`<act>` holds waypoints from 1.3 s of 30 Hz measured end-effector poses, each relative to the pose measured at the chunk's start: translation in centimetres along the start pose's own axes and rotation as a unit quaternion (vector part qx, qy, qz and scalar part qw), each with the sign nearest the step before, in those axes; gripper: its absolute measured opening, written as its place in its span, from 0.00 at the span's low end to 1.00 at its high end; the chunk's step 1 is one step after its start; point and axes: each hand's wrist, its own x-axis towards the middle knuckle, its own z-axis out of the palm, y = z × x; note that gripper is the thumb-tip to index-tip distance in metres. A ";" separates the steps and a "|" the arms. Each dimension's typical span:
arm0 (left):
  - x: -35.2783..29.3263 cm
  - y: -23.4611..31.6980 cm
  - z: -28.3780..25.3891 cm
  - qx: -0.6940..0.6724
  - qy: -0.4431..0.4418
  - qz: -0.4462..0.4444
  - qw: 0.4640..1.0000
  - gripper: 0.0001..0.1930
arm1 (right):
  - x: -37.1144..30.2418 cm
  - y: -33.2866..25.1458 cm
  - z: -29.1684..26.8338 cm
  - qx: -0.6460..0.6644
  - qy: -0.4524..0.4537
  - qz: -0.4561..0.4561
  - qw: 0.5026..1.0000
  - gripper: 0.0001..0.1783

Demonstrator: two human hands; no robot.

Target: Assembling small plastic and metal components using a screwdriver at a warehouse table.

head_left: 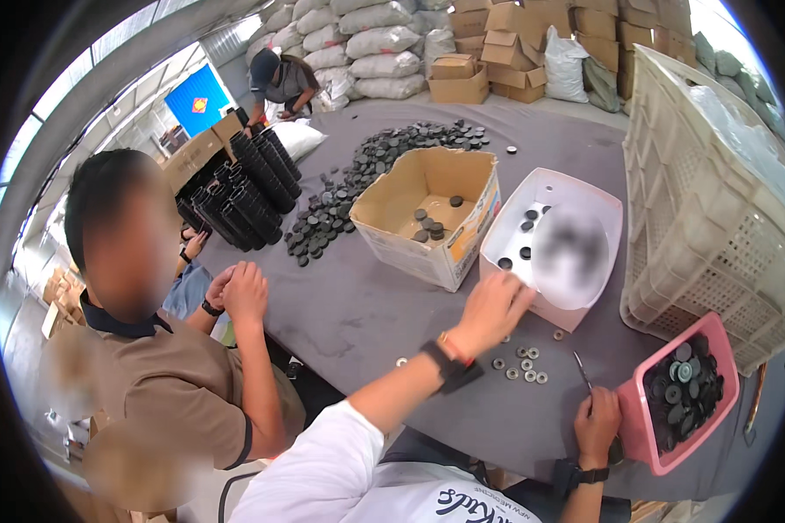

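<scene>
My left hand (495,307) reaches over the near edge of a white box (549,301), its fingers loosely bent and apart, with nothing visible in them. Several small black round caps (525,254) lie inside that box. Lower right, my right hand (597,425) is closed around a slim, pointed metal tool (582,370), its tip angled away from me; its exact kind is unclear. Between my hands, several small metal rings (527,365) with holes lie on the grey-covered table (445,383). Beside my right hand stands a pink basket (634,424) full of dark round pieces (685,392).
A cardboard box (449,253) with a few caps stands left of the white box, before a heap of black caps (358,196). A tall plastic crate (702,218) rises at right. At left sits a person (183,375), hands together; another person (283,83) bends down far behind.
</scene>
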 end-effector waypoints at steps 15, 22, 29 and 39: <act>-15.7 -5.0 -7.4 0.115 -0.036 -0.271 0.955 0.18 | 1.5 -0.7 1.0 -0.071 -0.002 -0.014 0.997 0.09; -14.9 -4.2 -5.5 0.146 -0.116 -0.152 0.970 0.18 | 1.2 -0.8 0.6 -0.064 0.012 -0.019 0.998 0.10; -14.6 -4.2 -4.7 0.068 -0.123 -0.173 0.975 0.12 | 0.3 -3.9 -1.0 -0.101 -0.092 0.025 0.990 0.20; -12.6 -0.5 3.0 -0.668 -0.071 -0.441 0.596 0.15 | -2.1 -8.3 -4.3 0.088 -0.205 0.070 0.972 0.32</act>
